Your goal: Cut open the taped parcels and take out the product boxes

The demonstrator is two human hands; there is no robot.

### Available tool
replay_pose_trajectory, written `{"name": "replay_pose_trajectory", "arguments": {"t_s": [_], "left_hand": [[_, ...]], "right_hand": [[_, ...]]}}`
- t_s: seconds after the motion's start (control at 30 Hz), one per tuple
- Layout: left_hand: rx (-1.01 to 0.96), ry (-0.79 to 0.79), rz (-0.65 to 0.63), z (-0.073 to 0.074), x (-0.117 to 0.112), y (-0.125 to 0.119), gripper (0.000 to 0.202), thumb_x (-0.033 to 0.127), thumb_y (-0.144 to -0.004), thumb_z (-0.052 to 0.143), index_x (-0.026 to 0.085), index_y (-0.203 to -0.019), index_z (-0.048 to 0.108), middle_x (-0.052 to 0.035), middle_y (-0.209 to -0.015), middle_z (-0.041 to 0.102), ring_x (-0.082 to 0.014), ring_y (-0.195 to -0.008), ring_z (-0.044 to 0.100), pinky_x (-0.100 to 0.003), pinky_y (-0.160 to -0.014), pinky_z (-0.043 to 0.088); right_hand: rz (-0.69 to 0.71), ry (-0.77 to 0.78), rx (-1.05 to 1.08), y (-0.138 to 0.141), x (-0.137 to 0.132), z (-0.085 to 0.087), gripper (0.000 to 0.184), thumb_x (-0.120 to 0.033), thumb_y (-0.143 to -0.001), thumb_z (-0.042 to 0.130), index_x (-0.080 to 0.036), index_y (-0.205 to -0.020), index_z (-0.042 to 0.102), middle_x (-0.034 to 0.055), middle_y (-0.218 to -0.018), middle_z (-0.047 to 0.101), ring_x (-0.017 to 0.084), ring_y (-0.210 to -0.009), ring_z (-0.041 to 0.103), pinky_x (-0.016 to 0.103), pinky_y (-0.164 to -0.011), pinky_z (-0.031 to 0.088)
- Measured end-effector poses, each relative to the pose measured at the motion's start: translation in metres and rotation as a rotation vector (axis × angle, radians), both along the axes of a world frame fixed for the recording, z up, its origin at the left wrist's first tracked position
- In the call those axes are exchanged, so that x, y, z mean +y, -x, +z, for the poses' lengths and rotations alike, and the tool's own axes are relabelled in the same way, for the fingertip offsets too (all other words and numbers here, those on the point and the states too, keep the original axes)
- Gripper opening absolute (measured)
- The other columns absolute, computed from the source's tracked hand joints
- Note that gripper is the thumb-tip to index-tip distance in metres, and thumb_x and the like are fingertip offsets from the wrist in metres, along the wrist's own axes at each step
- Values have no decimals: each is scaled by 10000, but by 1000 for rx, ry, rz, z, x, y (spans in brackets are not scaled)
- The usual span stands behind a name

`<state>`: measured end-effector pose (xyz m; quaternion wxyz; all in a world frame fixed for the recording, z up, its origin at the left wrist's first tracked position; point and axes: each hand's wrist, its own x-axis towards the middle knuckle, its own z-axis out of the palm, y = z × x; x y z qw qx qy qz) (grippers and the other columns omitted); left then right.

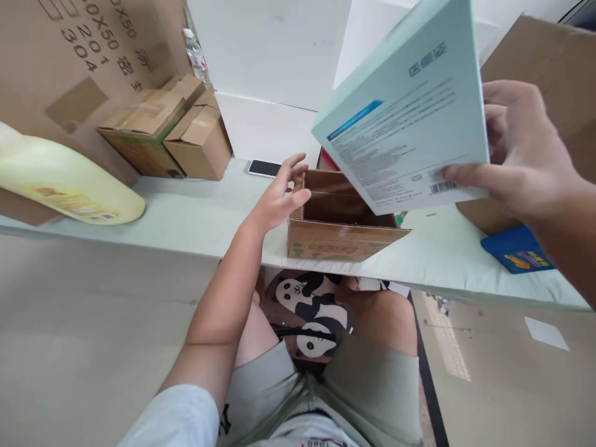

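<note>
My right hand grips a pale blue carton by its right edge, thumb on the printed face near the barcode. The carton is tilted, its lower corner over the right side of an open cardboard box. That box stands near the table's front edge with its top uncovered; its inside is dark and I cannot make out what lies there. At the box's left rim is my left hand, fingers apart and holding nothing. Whether its fingertips touch the rim I cannot tell.
A phone lies behind my left hand. Small cardboard boxes, a water bottle and a large yellow bottle are on the left. A blue packet lies at the right, and white panels stand behind the table.
</note>
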<state>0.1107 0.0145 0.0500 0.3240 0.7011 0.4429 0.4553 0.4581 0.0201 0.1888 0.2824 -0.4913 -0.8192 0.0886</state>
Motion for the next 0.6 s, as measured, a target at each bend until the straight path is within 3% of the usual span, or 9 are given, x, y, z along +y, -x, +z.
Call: {"name": "replay_pose_trajectory", "arguments": {"t_s": [0.07,0.13,0.27,0.37,0.47,0.53,0.6], "left_hand": [[-19,14,15,15,-4,-1,947,821,-768,618,331,-1551,411,-138,-1539,564,-315,-1357,591,-477,-1098,505],[-60,47,30,32,-6,-3,870,816,-801,581,343,-1518,443,-126,-1522,569,-311,-1334,615,-474,-1067,532],[-195,235,-58,66,5,-14,862,884,-835,433,323,-1489,464,-157,-1442,610,-352,-1291,667,-546,-985,568],[-294,449,-282,96,20,-30,931,927,-749,497,301,-1438,518,-177,-1357,669,-396,-1240,700,-606,-941,562],[-369,526,-408,124,26,-48,840,907,-796,439,294,-1351,585,-121,-1341,695,-396,-1265,693,-605,-946,562],[-338,477,-398,135,26,-55,787,861,-869,327,287,-1320,622,-82,-1278,718,-396,-1266,691,-603,-934,566],[-243,380,-314,139,29,-57,796,845,-871,297,277,-1303,649,-79,-1172,743,-405,-1218,705,-601,-896,575]], "right_hand": [[8,98,166,-5,-4,-1,1065,-772,-668,789,-302,-1522,360,144,-1359,611,368,-1230,633,496,-791,596],[-49,104,182,-9,-8,-3,1078,-733,-652,820,-299,-1526,360,147,-1365,607,383,-1236,622,568,-856,585],[-191,-226,-99,-3,-18,-12,1026,-713,-735,769,-207,-1538,381,243,-1510,462,472,-1446,430,722,-1117,406],[-228,-391,-242,15,-27,-17,961,-742,-776,723,-188,-1518,463,297,-1586,313,560,-1527,259,769,-1062,418],[-195,-352,-329,36,-35,-17,803,-696,-809,720,-282,-1477,555,228,-1621,322,596,-1545,202,825,-1106,340],[-164,-307,-349,44,-39,-16,714,-652,-813,724,-345,-1442,585,181,-1599,401,591,-1546,206,855,-1130,286],[-131,-270,-344,43,-38,-17,670,-631,-822,705,-385,-1433,587,157,-1586,450,576,-1543,224,865,-1103,313]]}}
